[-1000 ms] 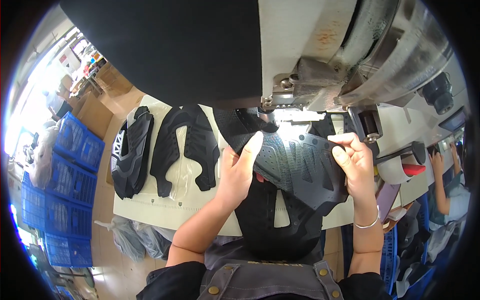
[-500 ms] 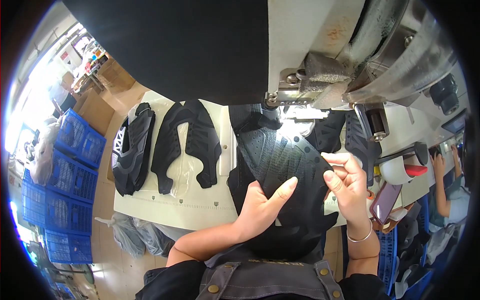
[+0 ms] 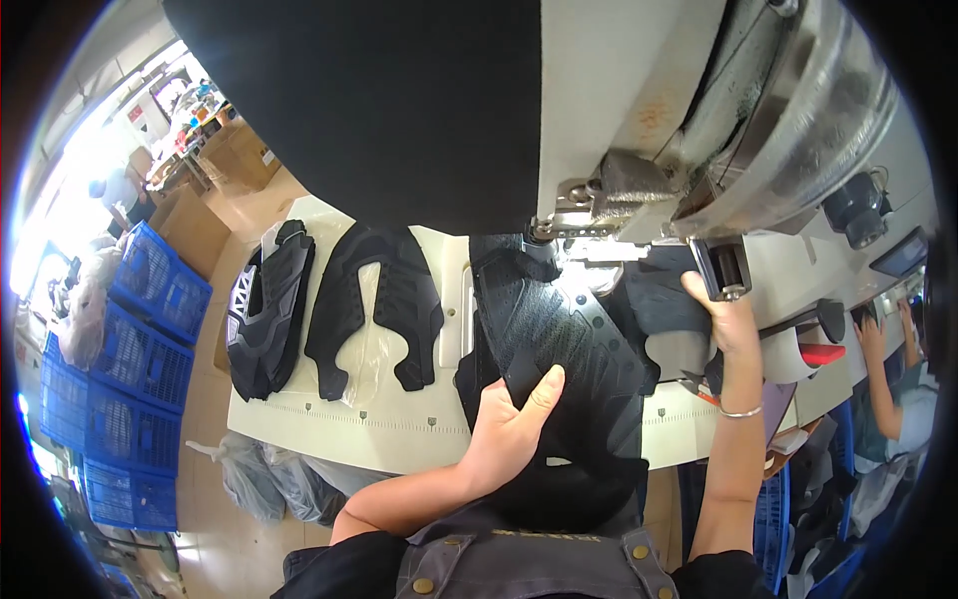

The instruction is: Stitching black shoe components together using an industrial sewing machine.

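Observation:
A black shoe upper point(image 3: 559, 329), patterned with small holes and printed shapes, lies under the sewing machine head point(image 3: 589, 205) where a bright light falls. My left hand point(image 3: 509, 427) grips its near left part, thumb stretched on top, fingers hidden beneath. To the right, my right hand point(image 3: 726, 317) has hold of the edge of a second black shoe upper point(image 3: 669, 299), its thumb and finger partly covered by the machine. A third shoe upper point(image 3: 374, 299) lies flat in a U shape on the table at left, beside a stack of folded uppers point(image 3: 269, 319).
The pale table point(image 3: 399, 434) carries a ruler strip along its near edge. Blue crates point(image 3: 140, 389) and plastic bags point(image 3: 249, 479) stand at left on the floor. Scissors point(image 3: 699, 387) and a phone point(image 3: 780, 409) lie right. Another person's arm point(image 3: 878, 369) shows at far right.
My right hand has left the first upper's right edge and moved right to the second upper, whose plain surface now shows. My left hand keeps its grip, slightly further left.

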### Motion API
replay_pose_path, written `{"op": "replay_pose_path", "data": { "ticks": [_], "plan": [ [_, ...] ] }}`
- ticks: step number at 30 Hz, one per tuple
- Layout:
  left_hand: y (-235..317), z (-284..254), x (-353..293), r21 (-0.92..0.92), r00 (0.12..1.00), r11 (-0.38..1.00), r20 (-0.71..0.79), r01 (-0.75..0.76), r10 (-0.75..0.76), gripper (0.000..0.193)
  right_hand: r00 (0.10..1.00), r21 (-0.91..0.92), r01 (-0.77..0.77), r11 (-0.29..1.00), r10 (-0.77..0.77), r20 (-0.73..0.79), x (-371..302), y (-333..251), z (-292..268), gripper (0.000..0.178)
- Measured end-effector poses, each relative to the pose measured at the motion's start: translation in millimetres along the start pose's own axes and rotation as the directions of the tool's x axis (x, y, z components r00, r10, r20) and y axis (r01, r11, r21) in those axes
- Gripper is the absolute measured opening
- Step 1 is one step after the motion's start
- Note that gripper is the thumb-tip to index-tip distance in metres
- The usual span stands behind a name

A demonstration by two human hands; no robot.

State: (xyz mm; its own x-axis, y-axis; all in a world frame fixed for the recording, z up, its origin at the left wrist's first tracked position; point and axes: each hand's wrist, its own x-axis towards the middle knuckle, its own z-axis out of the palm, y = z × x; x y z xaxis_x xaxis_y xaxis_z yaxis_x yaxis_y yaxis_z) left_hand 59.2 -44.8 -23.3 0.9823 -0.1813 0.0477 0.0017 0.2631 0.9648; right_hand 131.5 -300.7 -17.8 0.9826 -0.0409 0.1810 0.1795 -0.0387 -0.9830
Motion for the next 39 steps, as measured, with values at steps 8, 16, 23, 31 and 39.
{"op": "replay_pose_path", "data": {
  "ticks": [8,16,23,31,39],
  "plan": [
    [-4.2,-5.3,-4.4,-0.018,1.000,1.000,-0.014,-0.003,0.003,0.021,0.960,0.186,-0.255,0.949,0.225,0.167,-38.5,-40.2,-0.1,0.032],
    [24.7,-19.0,0.0,-0.022,0.994,0.994,0.015,0.112,-0.111,0.020,0.997,0.130,-0.071,0.989,0.072,0.001,-69.0,-16.6,16.1,0.031],
    [32.7,-39.8,-7.2,0.094,0.999,0.995,-0.025,0.027,-0.025,0.026,1.000,0.231,-0.006,0.973,0.008,-0.007,-86.7,-17.3,36.4,0.029],
    [43.1,-47.6,0.9,0.227,0.999,0.973,-0.029,-0.027,0.035,0.024,0.998,0.270,-0.035,0.962,0.046,-0.034,-93.3,-14.9,42.6,0.035],
    [46.4,-50.7,16.5,0.247,0.998,0.969,-0.054,-0.012,0.027,0.026,0.997,0.273,0.011,0.962,0.010,-0.075,-80.7,-16.7,50.8,0.033]
  ]
}}
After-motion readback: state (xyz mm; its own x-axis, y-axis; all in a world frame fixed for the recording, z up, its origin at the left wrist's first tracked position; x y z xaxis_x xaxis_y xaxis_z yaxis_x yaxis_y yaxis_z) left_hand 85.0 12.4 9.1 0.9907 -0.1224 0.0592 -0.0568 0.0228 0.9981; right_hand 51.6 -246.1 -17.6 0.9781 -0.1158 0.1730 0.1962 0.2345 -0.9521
